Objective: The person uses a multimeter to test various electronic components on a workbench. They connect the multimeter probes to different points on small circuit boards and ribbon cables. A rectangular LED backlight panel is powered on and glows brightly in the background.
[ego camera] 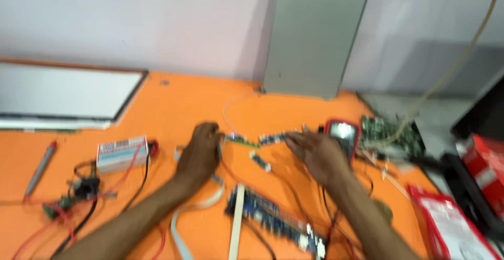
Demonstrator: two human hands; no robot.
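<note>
On the orange table (173, 102), the left hand (199, 152) has its fingers curled onto one end of a small green circuit strip (243, 141); how tightly, the blur hides. The right hand (315, 155) lies flat, fingers loosely spread, touching a small blue board (273, 138), just beside a red multimeter (344, 134).

Two bare forearms in view, no sleeves visible, left hand (200, 152) bare, right hand (316, 154) bare, no gloves, no rings or watch discernible, image blurred
</note>
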